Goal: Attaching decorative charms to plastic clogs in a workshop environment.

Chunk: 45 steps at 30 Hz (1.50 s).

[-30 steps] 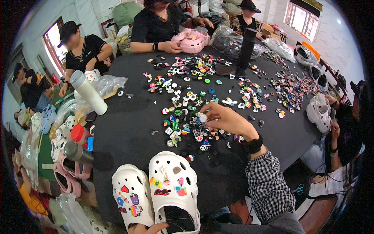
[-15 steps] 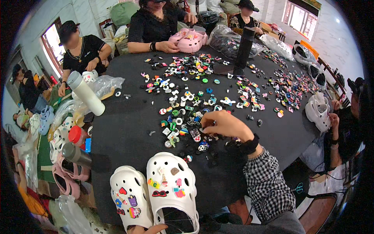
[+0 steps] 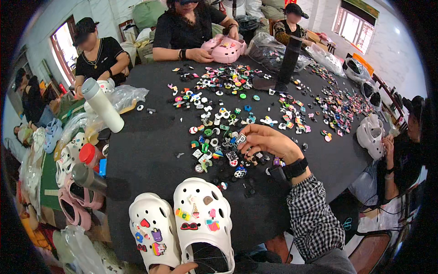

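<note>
A pair of white clogs is at the near edge of the black table. Several colourful charms sit in the holes of the left clog and the right clog. At the bottom edge, my left hand grips the pair at its open heel end; most of its fingers are hidden. My right hand hovers over the loose shoe charms. Between its thumb and fingertips is a small black-and-white charm. Other charms show just below that hand.
A pale bottle, a red-lidded jar and pink clogs line the left side. Across the table a person holds pink clogs. A black stand rises among more charms. At right another person holds white clogs.
My right hand has lifted a little from the charm pile, and the black-and-white charm now shows in its fingertips. My left hand and the white clogs have stayed nearly in place.
</note>
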Motion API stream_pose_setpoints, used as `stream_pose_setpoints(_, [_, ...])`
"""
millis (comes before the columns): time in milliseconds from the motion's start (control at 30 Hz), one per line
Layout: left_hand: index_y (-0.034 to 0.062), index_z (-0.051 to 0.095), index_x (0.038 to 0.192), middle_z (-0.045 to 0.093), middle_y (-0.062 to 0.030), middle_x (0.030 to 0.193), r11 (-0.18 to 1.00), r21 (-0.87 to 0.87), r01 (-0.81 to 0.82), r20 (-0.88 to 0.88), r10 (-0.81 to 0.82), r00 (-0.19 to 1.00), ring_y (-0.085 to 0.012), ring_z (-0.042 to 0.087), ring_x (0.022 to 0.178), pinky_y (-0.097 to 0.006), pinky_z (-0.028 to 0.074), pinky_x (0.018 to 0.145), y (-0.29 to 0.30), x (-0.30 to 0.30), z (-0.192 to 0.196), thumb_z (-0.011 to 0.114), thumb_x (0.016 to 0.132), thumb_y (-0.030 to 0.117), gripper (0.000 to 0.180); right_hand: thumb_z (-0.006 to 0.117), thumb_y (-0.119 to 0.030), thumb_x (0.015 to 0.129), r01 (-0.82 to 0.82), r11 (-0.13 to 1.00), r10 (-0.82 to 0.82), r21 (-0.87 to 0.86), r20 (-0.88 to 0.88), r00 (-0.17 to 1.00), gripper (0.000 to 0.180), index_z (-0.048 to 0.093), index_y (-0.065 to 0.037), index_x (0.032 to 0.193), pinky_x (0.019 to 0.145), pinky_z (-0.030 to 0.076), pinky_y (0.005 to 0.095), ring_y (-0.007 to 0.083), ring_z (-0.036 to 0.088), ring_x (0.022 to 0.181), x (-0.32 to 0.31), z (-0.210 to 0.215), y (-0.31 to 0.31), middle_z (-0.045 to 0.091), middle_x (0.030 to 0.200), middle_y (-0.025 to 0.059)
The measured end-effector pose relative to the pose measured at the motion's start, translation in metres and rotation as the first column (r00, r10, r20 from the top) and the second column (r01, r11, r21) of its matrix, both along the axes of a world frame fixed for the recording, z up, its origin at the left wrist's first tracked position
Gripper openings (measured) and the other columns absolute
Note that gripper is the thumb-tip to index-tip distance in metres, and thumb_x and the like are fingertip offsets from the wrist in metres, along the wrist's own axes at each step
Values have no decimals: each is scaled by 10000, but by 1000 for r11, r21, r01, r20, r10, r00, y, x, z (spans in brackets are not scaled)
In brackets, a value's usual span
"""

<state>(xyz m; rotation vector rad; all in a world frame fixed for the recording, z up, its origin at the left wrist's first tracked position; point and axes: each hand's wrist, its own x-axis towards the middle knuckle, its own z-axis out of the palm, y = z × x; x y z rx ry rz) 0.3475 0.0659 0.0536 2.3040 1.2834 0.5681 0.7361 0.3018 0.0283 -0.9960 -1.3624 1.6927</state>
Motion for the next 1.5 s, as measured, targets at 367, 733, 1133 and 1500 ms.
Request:
stream_pose_setpoints(367, [101, 705, 1044, 493, -52, 546, 997, -72, 9, 38, -6, 999, -195, 431, 460, -325, 333, 490, 3, 0, 4, 743, 797, 437, 419, 569, -234, 975, 89, 977, -141, 192, 273, 952, 174, 620, -72, 1012, 702, 507, 215, 81, 605, 810, 21, 20, -6, 635, 963, -1])
stream_pose_setpoints(733, [121, 709, 1050, 602, -101, 785, 988, -151, -35, -13, 34, 999, -258, 476, 616, -386, 363, 581, -2, 1, 7, 770, 739, 426, 439, 646, -195, 842, -197, 811, -345, 551, 722, 599, 188, 675, -33, 934, 754, 520, 393, 311, 653, 871, 8, 0, -11, 678, 929, 143])
stream_pose_setpoints(1133, [118, 707, 1051, 477, -69, 628, 992, -117, -36, 7, 37, 999, -223, 407, 543, -358, 317, 533, -2, 3, 9, 744, 759, 471, 459, 604, -191, 878, -117, 818, -410, 564, 713, 569, 190, 688, -20, 894, 720, 528, 402, 331, 672, 795, 5, -17, 2, 694, 842, 163])
stream_pose_setpoints(1500, [115, 706, 1045, 490, -64, 560, 992, -124, -17, 21, 20, 1000, -227, 422, 486, -353, 343, 509, 0, 1, 6, 718, 789, 500, 462, 651, -253, 861, -185, 807, -460, 561, 793, 399, 247, 681, -8, 846, 695, 522, 381, 295, 667, 768, -15, -6, -12, 690, 814, 142])
